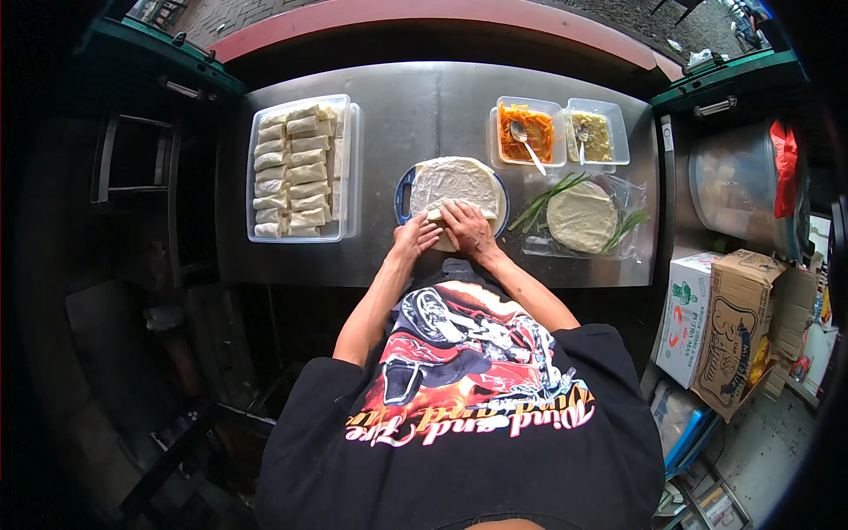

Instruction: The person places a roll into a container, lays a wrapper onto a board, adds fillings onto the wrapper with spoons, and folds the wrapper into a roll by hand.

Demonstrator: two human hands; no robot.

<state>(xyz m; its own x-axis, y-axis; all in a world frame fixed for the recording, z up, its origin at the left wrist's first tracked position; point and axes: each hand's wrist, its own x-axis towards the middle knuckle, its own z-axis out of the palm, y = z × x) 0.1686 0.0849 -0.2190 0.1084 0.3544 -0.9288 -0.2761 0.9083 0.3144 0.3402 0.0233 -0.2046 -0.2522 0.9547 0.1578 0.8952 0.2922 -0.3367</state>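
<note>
A round pale wrapper sheet (457, 180) lies on a blue-rimmed round board (403, 199) in front of me, its near edge folded over into a roll. My right hand (468, 226) presses on this fold with its fingers. At the fold's left end is my left hand (417, 235), fingers apart, its fingertips touching or very near the wrapper. What the fold encloses is hidden. To the left, a clear plastic container (348, 165) holds several rolled spring rolls (308, 173) in rows.
Shredded orange filling (538, 136) and pale filling (598, 132) fill two plastic tubs with spoons, back right. Nearer, more wrappers (582, 217) lie on a plastic bag with green stalks (540, 202). Cardboard boxes (739, 324) stand right of the steel table (397, 99).
</note>
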